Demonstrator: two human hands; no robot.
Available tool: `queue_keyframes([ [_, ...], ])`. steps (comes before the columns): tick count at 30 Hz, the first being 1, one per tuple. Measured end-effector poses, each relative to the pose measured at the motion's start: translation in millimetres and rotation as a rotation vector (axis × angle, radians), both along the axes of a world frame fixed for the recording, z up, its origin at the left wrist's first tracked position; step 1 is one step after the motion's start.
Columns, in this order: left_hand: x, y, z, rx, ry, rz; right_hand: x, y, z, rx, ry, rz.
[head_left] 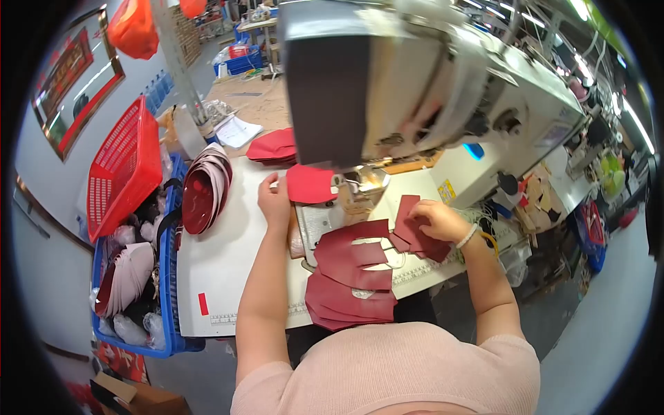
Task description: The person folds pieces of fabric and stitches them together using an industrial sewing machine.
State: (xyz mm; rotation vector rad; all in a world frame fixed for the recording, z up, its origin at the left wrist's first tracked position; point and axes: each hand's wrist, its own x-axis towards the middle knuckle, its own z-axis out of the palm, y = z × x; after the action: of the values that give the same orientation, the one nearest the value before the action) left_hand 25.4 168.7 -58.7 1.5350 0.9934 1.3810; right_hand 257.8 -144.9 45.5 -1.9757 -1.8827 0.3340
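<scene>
On white table [221, 277], centre: flat bright-red leather-like piece [310, 185]; left hand [275, 203] at its left edge, right hand [439, 221] at small dark-red flat pieces [405, 213]; both half-curled, grips unclear. Step: apparently picking; next calls for separating one.

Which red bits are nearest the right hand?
The small, flat, dark red, leathery-looking pieces beneath the right hand. The wide, notched, dark red pieces lie farther away; the bright red ones are nearer the left hand.
</scene>
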Motion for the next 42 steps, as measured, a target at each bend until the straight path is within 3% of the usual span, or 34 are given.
queue_keyframes([
  [1, -1, -4, 2, 0.001, -0.001, 0.045, -1, -4, -11, 0.142, -0.061, 0.051],
  [3, -1, -23, 18, 0.003, -0.032, 0.07, -4, -10, -22, 0.185, -0.028, 0.091],
  [6, -4, -65, 39, 0.086, -0.046, -0.006, -17, -14, -8, 0.091, 0.047, 0.02],
  [9, -19, -128, 66, 0.124, 0.022, -0.204, -23, -12, -24, 0.072, -0.147, -0.08],
  [13, -38, -189, 65, -0.29, -0.038, -0.551, -20, -12, -44, 0.235, -0.092, -0.168],
  [14, -40, -198, 57, -0.413, -0.089, -0.676, -21, -13, -37, 0.477, -0.168, -0.187],
  [17, -29, -217, 57, -0.824, -0.3, -0.912, -43, -36, 21, 0.665, -0.215, -0.044],
  [21, -25, -220, 79, -1.206, -0.45, -1.176, -72, -50, 43, 0.58, 0.21, 0.359],
  [22, -26, -222, 91, -1.262, -0.382, -1.112, -73, -49, 42, 0.568, 0.262, 0.356],
  [25, -27, -217, 60, -0.812, -0.135, -1.138, -69, -45, 29, 0.54, 0.299, 0.234],
  [26, -28, -222, 65, -0.875, -0.298, -1.125, -69, -42, 24, 0.531, 0.294, 0.175],
  [30, -32, -226, 65, -0.736, -0.437, -0.872, -80, -25, 10, 0.599, 0.167, 0.119],
  [33, -45, -223, 69, -0.333, -0.191, -0.602, -104, -20, 11, 0.871, 0.121, -0.215],
  [35, -53, -220, 70, -0.172, -0.089, -0.552, -115, -24, 9, 1.01, -0.221, -0.276],
  [37, -59, -219, 68, -0.088, -0.074, -0.588, -136, -20, 13, 0.872, 0.152, -0.053],
  [41, -59, -227, 67, -0.233, -0.253, -0.702, -144, -8, 0, 0.44, 0.732, 0.002],
  [42, -57, -229, 66, -0.218, -0.272, -0.699, -147, -7, 0, 0.526, 0.696, -0.017],
])
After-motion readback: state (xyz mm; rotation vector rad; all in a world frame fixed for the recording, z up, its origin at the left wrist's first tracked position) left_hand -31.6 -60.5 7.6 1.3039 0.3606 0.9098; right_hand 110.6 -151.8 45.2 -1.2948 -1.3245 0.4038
